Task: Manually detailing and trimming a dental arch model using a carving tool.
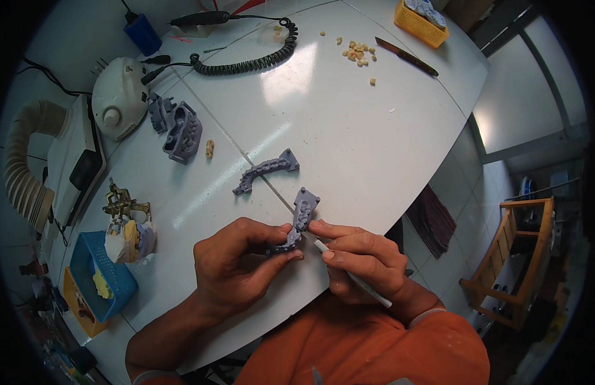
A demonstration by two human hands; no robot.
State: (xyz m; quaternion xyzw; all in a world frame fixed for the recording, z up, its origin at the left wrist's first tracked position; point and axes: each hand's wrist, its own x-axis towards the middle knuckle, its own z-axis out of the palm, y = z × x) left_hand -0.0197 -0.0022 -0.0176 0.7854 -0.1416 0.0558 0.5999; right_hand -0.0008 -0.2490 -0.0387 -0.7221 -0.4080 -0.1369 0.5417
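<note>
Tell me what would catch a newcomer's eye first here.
Below centre, the left hand holds a grey dental model while the right hand grips a thin tool beside it. Toward the far edge of the white table, a black coiled cord curves, with tooth-like pieces scattered to its right.

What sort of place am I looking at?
Likely a dental workshop: the left hand holds a grey tooth-arch model, small tooth-coloured pieces lie loose, and a brass-coloured articulator stands at left.

No legible text or labels
</note>
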